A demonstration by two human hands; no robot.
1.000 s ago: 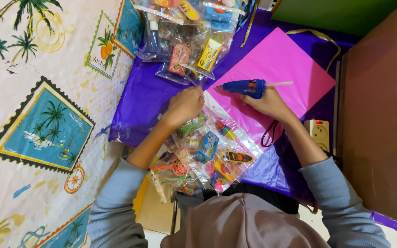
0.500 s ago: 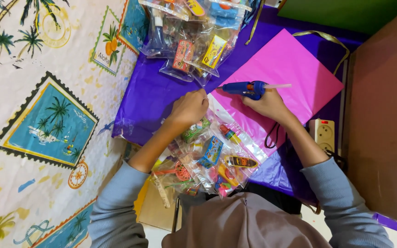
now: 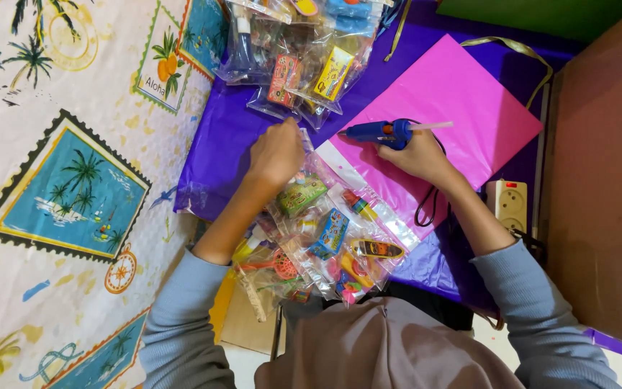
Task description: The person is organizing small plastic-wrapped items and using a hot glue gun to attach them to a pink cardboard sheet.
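My right hand (image 3: pixel 420 155) grips a blue glue gun (image 3: pixel 379 132) with a glue stick poking out its back; the nozzle points left over the top strip of a clear plastic bag (image 3: pixel 332 223) packed with small colourful toys. My left hand (image 3: pixel 276 153) presses down on that bag's upper left edge, fingers curled around it. The bag lies partly across a pink paper sheet (image 3: pixel 455 108) and a purple sheet (image 3: pixel 217 158). The gun's black cord (image 3: pixel 426 209) loops down beside my right wrist.
Several more filled clear bags (image 3: pixel 296 50) lie at the top. A white power strip (image 3: pixel 510 204) sits right of my forearm, beside a brown cardboard box (image 3: pixel 599 180). A palm-print cloth (image 3: pixel 66 187) covers the left side. A gold ribbon (image 3: pixel 512 50) trails above the pink sheet.
The hands with the bag and glue gun hold almost the same pose; the view has drifted slightly, and my left hand has settled a little further onto the bag's edge.
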